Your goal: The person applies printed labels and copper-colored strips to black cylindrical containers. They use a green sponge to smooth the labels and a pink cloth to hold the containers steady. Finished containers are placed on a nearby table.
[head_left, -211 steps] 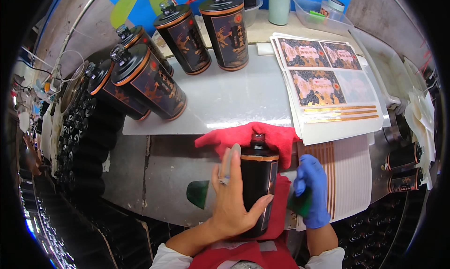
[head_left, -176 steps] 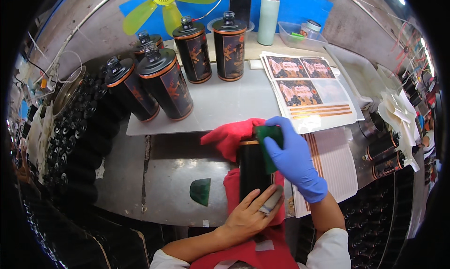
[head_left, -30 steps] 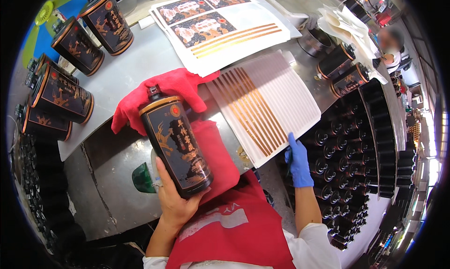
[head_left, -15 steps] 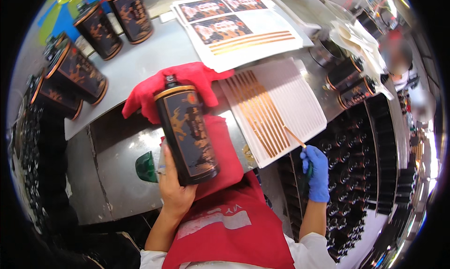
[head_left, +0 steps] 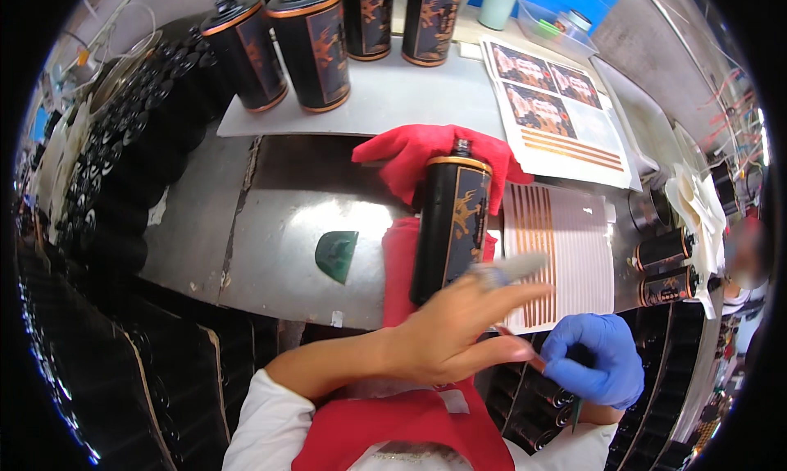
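My left hand (head_left: 443,323) is bare, with a ring and a greyish cover on one finger. Its fingers are apart, and its thumb tip is near a thin copper-coloured strip (head_left: 537,362). My right hand (head_left: 597,360), in a blue glove, pinches that strip. A dark green edge (head_left: 576,414) shows below the glove; the rest is hidden. A black bottle (head_left: 449,225) with gold bands and a gold-patterned label leans on a red cloth (head_left: 398,159), partly behind my left hand. Beyond my hands lies a white sheet (head_left: 584,250) bearing several copper strips.
Several black bottles (head_left: 311,53) stand on the grey board at the back left. A green scraper-like piece (head_left: 336,255) lies on the metal table (head_left: 279,266). Printed label sheets (head_left: 574,147) lie at the back right, and two bottles (head_left: 666,286) lie farther right.
My left hand has let go of the bottle and moved right, toward my right hand. The right hand has drawn the strip off the sheet toward me. The view has shifted left.
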`<control>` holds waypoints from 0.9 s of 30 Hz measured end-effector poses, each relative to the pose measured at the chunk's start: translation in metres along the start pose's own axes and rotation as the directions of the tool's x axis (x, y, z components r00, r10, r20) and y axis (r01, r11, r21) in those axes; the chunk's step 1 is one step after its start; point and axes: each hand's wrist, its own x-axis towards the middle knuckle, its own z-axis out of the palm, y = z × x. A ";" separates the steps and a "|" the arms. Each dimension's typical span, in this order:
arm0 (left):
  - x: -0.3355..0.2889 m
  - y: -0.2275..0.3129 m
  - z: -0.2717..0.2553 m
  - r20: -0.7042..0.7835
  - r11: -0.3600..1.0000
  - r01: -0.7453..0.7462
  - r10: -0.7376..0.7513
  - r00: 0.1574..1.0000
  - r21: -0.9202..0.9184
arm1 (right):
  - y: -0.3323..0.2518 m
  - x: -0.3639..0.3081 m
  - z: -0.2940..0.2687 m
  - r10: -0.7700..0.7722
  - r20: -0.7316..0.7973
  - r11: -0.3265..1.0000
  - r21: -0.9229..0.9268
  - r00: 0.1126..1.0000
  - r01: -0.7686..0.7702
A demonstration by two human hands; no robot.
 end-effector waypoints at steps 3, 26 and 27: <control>0.029 0.018 -0.007 0.455 0.782 0.386 -0.149 0.878 -0.489 | -0.015 -0.002 0.004 -0.188 -0.192 0.982 -0.047 0.963 0.182; -0.065 -0.012 -0.023 -0.269 0.740 0.657 -0.667 0.694 -0.141 | 0.155 -0.018 -0.016 0.521 -0.300 0.777 0.554 0.799 -0.299; -0.065 -0.013 -0.023 -0.270 0.737 0.660 -0.671 0.691 -0.142 | 0.158 -0.017 -0.015 0.526 -0.299 0.774 0.557 0.796 -0.302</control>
